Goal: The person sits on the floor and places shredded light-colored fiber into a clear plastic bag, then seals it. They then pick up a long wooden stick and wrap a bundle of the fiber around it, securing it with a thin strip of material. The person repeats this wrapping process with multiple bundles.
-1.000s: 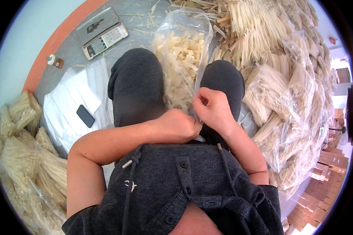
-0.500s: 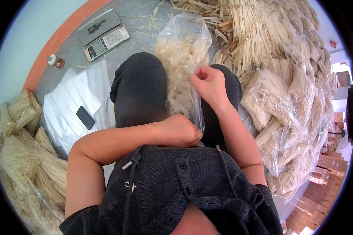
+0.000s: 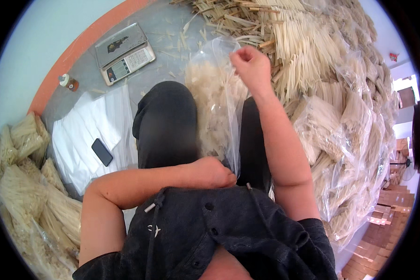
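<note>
Bag [image 3: 219,100]: clear, thin plastic, crinkled and glossy, lying between our knees on the lap, stuffed with pale shredded fibre.
Long axis: runs straight away from us, near end at the belly, far mouth end out past the knees.
Right hand [image 3: 251,65]: we have it out at the far end, fingers pressed together, pinching the bag's top edge and lifting it a little.
Left hand [image 3: 213,171]: closed into a fist at the near end, touching the bag's bottom corner; whether it pinches the film we cannot tell, the fingers are tucked under.
Which way: the bag stretches between our two hands, left near the body, right far; the right is the one at the open end.
Fill: soft, stringy, cream-coloured, bunched towards the middle and far half.
Trousers [image 3: 165,123]: dark, matt cloth, one knee either side of the bag.
Sticks [image 3: 303,42]: flat pale strips heaped loose on the floor beyond and right of the right hand.
Packed bags [image 3: 354,140]: same clear film, piled on our right, well filled.
Scale [image 3: 124,52]: flat grey metal, far left on the floor.
Phone [image 3: 101,151]: dark, lying on white sheets [image 3: 86,133] left of the knee.
</note>
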`<state>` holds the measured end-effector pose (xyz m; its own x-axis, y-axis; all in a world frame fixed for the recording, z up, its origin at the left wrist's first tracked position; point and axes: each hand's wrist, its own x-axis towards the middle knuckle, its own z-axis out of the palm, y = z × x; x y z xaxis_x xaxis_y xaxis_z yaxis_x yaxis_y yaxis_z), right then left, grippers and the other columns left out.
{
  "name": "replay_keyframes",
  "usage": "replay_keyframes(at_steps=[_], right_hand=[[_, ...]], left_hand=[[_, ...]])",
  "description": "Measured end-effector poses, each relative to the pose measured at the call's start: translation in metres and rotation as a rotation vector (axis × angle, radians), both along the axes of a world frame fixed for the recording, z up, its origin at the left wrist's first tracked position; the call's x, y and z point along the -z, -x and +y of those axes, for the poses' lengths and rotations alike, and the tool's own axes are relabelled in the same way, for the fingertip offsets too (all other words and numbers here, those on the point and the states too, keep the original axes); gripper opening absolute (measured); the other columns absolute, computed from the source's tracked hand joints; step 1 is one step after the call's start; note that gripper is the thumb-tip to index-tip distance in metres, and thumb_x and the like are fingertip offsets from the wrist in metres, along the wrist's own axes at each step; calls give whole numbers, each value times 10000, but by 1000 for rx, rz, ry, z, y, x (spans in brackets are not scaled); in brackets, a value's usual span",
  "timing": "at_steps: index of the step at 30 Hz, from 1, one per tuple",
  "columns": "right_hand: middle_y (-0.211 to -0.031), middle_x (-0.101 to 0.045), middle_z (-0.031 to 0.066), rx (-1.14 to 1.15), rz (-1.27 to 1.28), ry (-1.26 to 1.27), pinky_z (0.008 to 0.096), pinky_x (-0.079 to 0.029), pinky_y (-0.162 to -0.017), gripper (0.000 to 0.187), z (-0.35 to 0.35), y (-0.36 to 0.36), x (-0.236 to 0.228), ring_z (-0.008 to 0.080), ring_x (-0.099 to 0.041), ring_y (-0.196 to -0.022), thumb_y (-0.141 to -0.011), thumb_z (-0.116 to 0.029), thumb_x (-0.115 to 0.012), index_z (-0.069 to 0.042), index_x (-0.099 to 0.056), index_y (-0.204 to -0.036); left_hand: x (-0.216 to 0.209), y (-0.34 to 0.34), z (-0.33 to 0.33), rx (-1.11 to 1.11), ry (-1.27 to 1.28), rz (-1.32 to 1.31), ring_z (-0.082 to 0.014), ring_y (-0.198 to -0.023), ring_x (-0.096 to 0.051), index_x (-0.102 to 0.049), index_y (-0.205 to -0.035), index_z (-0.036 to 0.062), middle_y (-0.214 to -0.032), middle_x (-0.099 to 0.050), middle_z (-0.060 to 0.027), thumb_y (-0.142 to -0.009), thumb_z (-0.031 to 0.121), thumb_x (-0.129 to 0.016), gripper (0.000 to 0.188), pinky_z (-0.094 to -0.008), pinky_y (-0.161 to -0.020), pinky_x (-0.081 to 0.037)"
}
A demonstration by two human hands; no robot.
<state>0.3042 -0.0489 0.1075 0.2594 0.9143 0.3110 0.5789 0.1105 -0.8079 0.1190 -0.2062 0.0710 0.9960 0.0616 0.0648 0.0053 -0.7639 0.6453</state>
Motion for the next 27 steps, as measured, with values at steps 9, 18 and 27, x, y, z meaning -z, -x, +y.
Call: replay_keyframes(at_steps=[9, 18, 27], right_hand=[[-924, -671, 130, -153, -476, 227, 354, -491, -746, 392, 122, -34, 3, 263, -633, -835, -726, -286, -670, -71, -640, -1053], [-710, -648, 119, 109, -52, -272, 351, -480, -628, 331, 62, -31, -40, 253, -613, -649, -781, -359, -649, -30, -657, -822], [-678, -615, 157, -136, -541, 342, 423, -472, -626, 339, -68, 20, 9, 344, -602, -682, -765, -360, -607, -26, -584, -708]], left_hand=[[2, -3, 8, 94, 9, 72, -314, -775, -635, -556, -884, 57, -787, -612, -128, -814, 190, -490, 165, -421, -650, -502], [5, -1, 8, 82, 31, 45, -318, -755, -634, -561, -853, 49, -763, -611, -127, -802, 207, -502, 177, -428, -641, -498], [1, -7, 5, 53, 41, 15, -330, -651, -625, -572, -760, 41, -678, -620, -131, -801, 264, -505, 237, -438, -590, -486]])
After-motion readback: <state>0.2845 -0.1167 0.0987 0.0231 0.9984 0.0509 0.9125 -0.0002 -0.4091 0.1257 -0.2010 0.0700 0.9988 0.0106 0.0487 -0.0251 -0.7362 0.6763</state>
